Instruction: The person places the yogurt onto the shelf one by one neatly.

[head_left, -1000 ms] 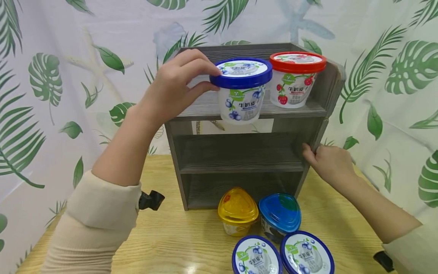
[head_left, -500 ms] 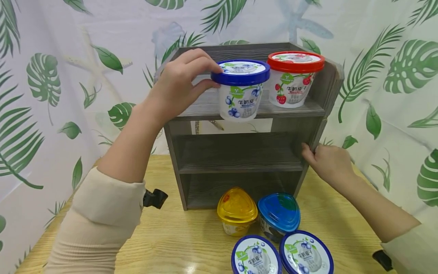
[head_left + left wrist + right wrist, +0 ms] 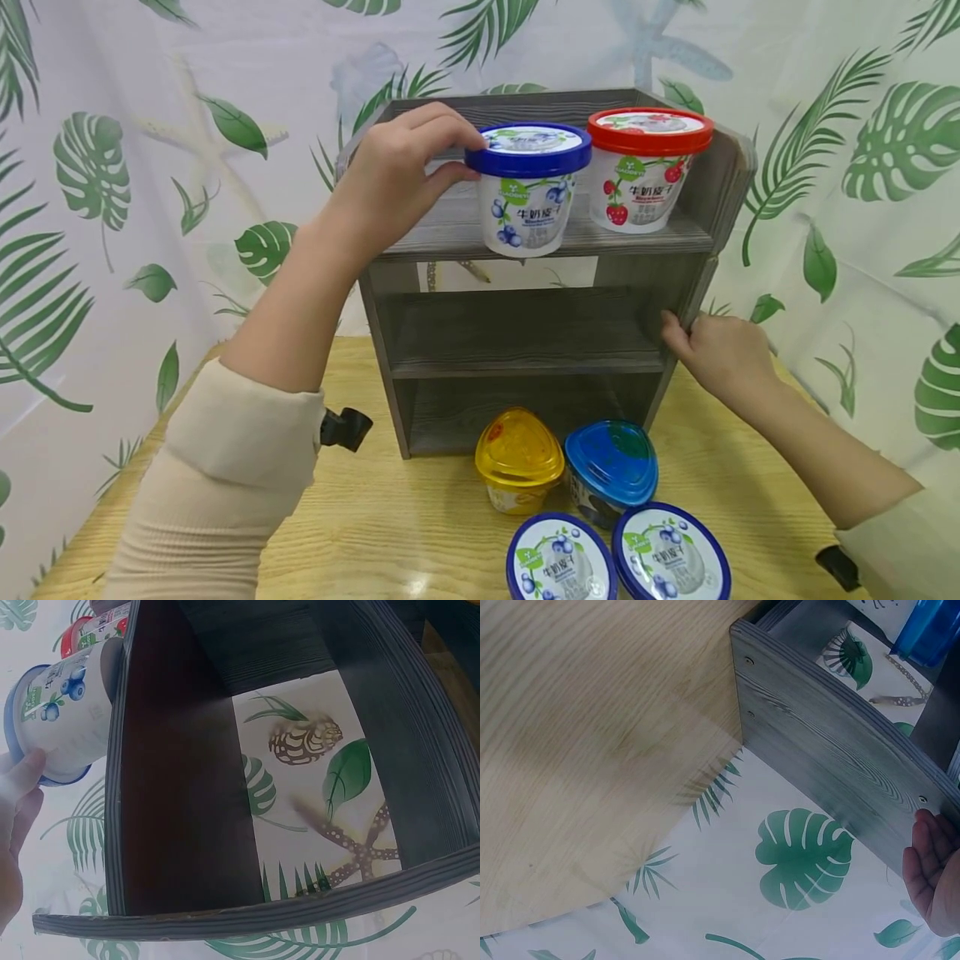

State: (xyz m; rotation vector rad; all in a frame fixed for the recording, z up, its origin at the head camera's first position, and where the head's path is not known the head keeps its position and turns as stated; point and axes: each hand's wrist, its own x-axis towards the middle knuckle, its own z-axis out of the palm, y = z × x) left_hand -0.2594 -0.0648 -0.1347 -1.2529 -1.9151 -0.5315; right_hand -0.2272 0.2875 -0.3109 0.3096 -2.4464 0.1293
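My left hand [image 3: 405, 171] pinches the lid rim of a white tub [image 3: 528, 208] with a blue lid and blueberry pictures, thumb below and fingers on top. The tub is upright at the front of the top board of a grey wooden shelf [image 3: 525, 367]. In the left wrist view, the base of this tub [image 3: 71, 709] is right at the board's edge. Beside it on that board stands a red-lidded strawberry tub [image 3: 641, 190]. My right hand [image 3: 723, 354] grips the shelf's right side panel; in the right wrist view its fingers [image 3: 922, 859] lie against the outer face.
On the wooden table [image 3: 390, 517] before the shelf stand a yellow-lidded cup [image 3: 519, 458] and a blue-lidded cup [image 3: 611, 467]. Closer in are two more blueberry tubs, one left [image 3: 561, 558] and one right [image 3: 671, 554]. A leaf-printed cloth [image 3: 135, 250] surrounds the back and sides.
The blueberry tub in my left hand has shifted back and slightly upward, onto the top board's front. My right hand has kept its hold on the panel.
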